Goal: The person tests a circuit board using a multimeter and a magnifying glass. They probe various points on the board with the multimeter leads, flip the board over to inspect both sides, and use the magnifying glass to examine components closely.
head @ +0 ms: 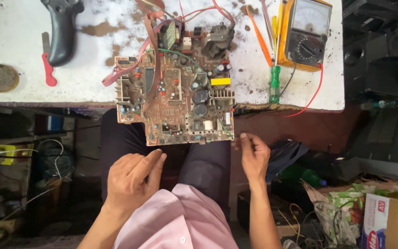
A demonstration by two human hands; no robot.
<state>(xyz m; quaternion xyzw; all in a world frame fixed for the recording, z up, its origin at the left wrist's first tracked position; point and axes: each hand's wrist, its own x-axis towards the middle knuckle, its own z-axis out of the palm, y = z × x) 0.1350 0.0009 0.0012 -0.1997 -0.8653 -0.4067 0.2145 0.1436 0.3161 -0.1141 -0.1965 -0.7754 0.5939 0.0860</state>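
Note:
A brown circuit board (176, 87) crowded with capacitors, heat sinks and coloured wires lies half on the white bench (19, 41), its near edge hanging out over my lap. My left hand (132, 177) hovers just below the board's near edge, fingers loosely curled, holding nothing. My right hand (253, 154) is beside the board's near right corner, fingertips pinched together close to the edge; I cannot tell whether something small is between them.
A yellow analogue multimeter (306, 32) with a red lead, a green-handled screwdriver (275, 83) and an orange tool lie at the bench's right. A black glue-gun-like tool (63, 27), a red-handled tool and a round tin sit left. Boxes and clutter fill the floor at right.

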